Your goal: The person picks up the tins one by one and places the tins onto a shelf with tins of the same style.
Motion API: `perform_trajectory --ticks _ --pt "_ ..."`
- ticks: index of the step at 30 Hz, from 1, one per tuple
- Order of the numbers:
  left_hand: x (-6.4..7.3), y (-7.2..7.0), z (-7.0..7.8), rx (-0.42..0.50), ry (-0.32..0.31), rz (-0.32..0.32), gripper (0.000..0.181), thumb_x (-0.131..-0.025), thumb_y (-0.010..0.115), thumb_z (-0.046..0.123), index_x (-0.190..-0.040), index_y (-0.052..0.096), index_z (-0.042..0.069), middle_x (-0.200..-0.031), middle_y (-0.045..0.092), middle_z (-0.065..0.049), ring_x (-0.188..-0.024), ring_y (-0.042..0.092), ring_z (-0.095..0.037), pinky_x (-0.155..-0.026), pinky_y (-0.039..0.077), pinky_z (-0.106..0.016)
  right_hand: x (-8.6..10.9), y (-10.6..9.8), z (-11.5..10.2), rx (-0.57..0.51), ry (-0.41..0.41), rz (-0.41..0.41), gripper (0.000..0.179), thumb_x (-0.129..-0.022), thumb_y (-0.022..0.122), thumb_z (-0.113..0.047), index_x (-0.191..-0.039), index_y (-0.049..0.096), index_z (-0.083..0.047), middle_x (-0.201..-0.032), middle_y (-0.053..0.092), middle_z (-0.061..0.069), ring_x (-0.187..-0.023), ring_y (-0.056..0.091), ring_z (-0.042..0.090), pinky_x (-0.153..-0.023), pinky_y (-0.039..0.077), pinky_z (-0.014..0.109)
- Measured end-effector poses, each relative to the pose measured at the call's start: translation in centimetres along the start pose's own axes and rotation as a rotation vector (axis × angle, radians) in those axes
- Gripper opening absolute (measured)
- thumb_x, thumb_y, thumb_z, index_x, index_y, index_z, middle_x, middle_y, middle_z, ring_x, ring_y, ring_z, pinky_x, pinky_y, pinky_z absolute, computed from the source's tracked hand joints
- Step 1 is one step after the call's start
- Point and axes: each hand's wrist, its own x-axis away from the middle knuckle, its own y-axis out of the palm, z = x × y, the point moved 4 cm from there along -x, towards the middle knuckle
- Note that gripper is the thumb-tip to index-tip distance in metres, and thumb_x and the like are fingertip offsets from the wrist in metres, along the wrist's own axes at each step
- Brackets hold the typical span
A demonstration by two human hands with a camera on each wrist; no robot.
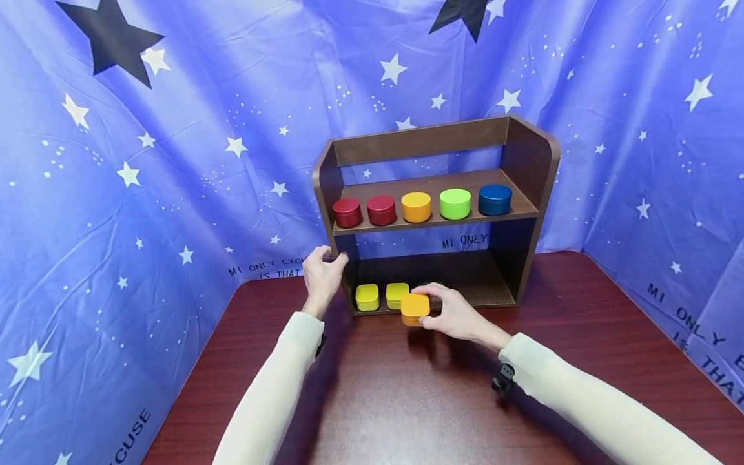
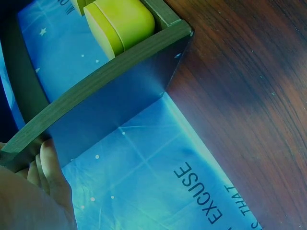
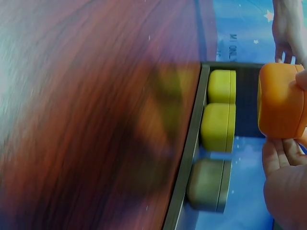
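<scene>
My right hand (image 1: 456, 314) pinches an orange square tin (image 1: 415, 306) between thumb and fingers, in front of the lower shelf. The right wrist view has the same orange tin (image 3: 280, 100) held above the row on that shelf. My left hand (image 1: 323, 278) grips the side panel of a dark brown wooden rack (image 1: 418, 143); in the left wrist view its fingers (image 2: 49, 165) lie against the panel's outer face. On the lower shelf sit two yellow square tins (image 1: 367, 297) (image 1: 398, 295) and an olive-green tin (image 3: 208, 186), mostly hidden behind my right hand in the head view.
Along the upper shelf stand several round tins: two red (image 1: 347, 212) (image 1: 381, 210), one orange (image 1: 416, 207), one light green (image 1: 455, 204) and one blue (image 1: 495, 199). The rack stands toward the back of a reddish-brown table (image 1: 383, 400). A blue star-patterned cloth (image 1: 192, 161) hangs around it.
</scene>
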Motion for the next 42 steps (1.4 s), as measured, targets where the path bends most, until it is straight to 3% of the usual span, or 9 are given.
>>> perform_trajectory --ticks 6,15,18,24,28,37,42 --pt "0.0 -0.1 0.0 0.0 -0.003 0.006 0.022 -0.086 0.078 0.028 -0.093 0.078 0.007 -0.099 0.079 -0.014 -0.093 0.071 -0.034 -0.081 0.051 -0.044 0.2 -1.6 0.9 -0.003 0.019 0.023 0.058 -0.082 0.081 -0.005 -0.137 0.067 0.004 -0.128 0.073 0.021 -0.105 0.071 0.025 -0.094 0.059 0.035" --pt "0.1 -0.1 0.0 0.003 0.0 0.012 0.021 -0.086 0.078 0.028 -0.09 0.077 0.007 -0.097 0.078 -0.014 -0.092 0.069 -0.033 -0.08 0.049 -0.042 0.6 -3.9 1.7 0.081 0.062 0.022 0.057 -0.084 0.08 -0.007 -0.139 0.068 -0.002 -0.134 0.074 0.017 -0.12 0.066 0.033 -0.11 0.051 0.053" --pt "0.0 -0.1 0.1 0.002 0.004 0.012 0.021 -0.086 0.078 0.027 -0.09 0.077 0.007 -0.096 0.078 -0.014 -0.091 0.069 -0.033 -0.079 0.05 -0.041 0.8 -4.6 2.1 0.096 0.065 0.036 0.057 -0.084 0.079 -0.007 -0.139 0.068 -0.002 -0.134 0.074 0.017 -0.119 0.065 0.032 -0.109 0.05 0.047" --pt "0.0 -0.1 0.2 -0.006 0.004 0.018 0.021 -0.086 0.078 0.026 -0.09 0.077 0.006 -0.096 0.078 -0.014 -0.092 0.069 -0.034 -0.079 0.049 -0.041 1.1 -6.2 3.2 0.101 0.077 0.069 0.058 -0.083 0.079 -0.006 -0.14 0.068 0.0 -0.132 0.074 0.019 -0.114 0.064 0.026 -0.101 0.048 0.024" --pt "0.0 0.0 0.2 -0.004 0.004 0.017 0.02 -0.086 0.078 0.026 -0.09 0.077 0.007 -0.096 0.078 -0.014 -0.091 0.069 -0.033 -0.079 0.049 -0.041 1.3 -7.0 4.4 0.107 0.099 0.086 0.058 -0.083 0.078 -0.004 -0.139 0.068 0.001 -0.134 0.073 0.021 -0.113 0.065 0.024 -0.098 0.047 0.017" --pt "0.1 0.0 0.2 0.002 0.002 0.01 0.02 -0.086 0.078 0.026 -0.091 0.078 0.007 -0.097 0.079 -0.014 -0.092 0.07 -0.034 -0.078 0.05 -0.04 1.8 -8.5 6.7 0.135 0.163 0.095 0.055 -0.086 0.076 -0.006 -0.14 0.067 0.002 -0.139 0.071 0.025 -0.119 0.068 0.038 -0.099 0.047 0.018" --pt "0.0 0.0 0.3 0.0 0.008 0.016 0.02 -0.086 0.078 0.026 -0.091 0.078 0.007 -0.098 0.079 -0.014 -0.092 0.07 -0.034 -0.079 0.05 -0.042 1.9 -9.0 7.7 0.142 0.202 0.084 0.056 -0.087 0.075 -0.008 -0.142 0.066 0.002 -0.14 0.071 0.026 -0.12 0.067 0.039 -0.098 0.047 0.021"
